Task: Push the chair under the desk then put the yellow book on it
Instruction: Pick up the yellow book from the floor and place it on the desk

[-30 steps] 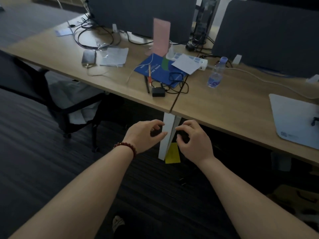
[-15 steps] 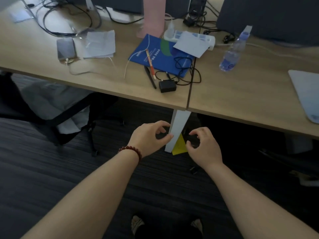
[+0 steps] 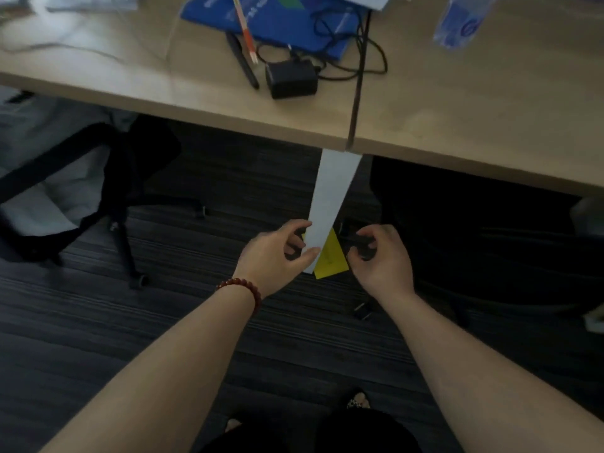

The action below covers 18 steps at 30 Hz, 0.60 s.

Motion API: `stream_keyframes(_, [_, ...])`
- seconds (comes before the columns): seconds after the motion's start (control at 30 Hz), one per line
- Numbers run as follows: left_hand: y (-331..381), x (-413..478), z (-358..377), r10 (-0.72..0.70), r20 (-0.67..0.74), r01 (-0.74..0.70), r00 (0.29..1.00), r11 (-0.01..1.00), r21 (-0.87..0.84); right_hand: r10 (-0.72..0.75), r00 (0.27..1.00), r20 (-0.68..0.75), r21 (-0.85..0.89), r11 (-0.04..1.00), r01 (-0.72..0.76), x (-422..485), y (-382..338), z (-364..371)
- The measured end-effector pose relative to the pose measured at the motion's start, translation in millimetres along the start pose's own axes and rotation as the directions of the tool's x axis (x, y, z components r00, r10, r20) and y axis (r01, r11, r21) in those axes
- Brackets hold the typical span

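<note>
Flanking yellow book point(image 3: 330, 260), left hand point(image 3: 273, 256), right hand point(image 3: 380, 259)

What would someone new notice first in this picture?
Two bare hands, the left hand and right hand, reach down with curled fingers toward a bright yellow book on the dark floor, beside the white desk leg. Above, a blue booklet and black charger block lie on the light wooden desk.

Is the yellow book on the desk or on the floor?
On the floor: the yellow book sits at the foot of the white desk leg.
</note>
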<state>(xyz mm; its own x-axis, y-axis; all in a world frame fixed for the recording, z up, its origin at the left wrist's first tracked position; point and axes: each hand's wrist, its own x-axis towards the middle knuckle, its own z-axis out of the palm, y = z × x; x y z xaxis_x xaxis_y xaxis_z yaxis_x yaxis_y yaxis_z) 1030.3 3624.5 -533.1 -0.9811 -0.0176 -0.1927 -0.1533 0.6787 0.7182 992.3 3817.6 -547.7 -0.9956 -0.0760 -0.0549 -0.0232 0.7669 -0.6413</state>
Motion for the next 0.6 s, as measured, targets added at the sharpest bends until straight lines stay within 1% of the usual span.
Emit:
stream_keyframes(0.1, [-32.5, 18.8, 50.8, 0.034, -0.014, -0.035, 0.999, 0.997, -0.073, -0.033, 0.999, -0.033, 0.010, 0.999, 0.034, 10.9, 44.4, 40.8])
stream_keyframes(0.23, [-86.9, 48.6, 119.5, 0.060, -0.065, -0.069, 0.996, 0.988, -0.137, -0.004, 0.998, -0.057, -0.011, 1.000, 0.003, 27.4, 108.5, 106.8])
stream_keyframes(0.3, [-114.1, 64.3, 150.4, 0.066, -0.078, -0.076, 0.995, 0.988, -0.137, -0.004, 0.998, -0.067, -0.012, 1.000, 0.003, 34.8, 138.8, 139.5])
stream_keyframes(0.47, [-170.7, 101.1, 220.5, 0.154, -0.088, -0.164, 0.984, 0.979, -0.121, 0.000, 0.992, -0.123, 0.007, 1.000, 0.001, 59.8, 205.8, 209.4])
stream_keyframes(0.6, [-198.4, 123.6, 258.0, 0.206, -0.085, -0.213, 0.975, 0.974, -0.081, 0.017, 0.991, -0.136, 0.020, 1.000, -0.014, 76.7, 242.1, 242.6])
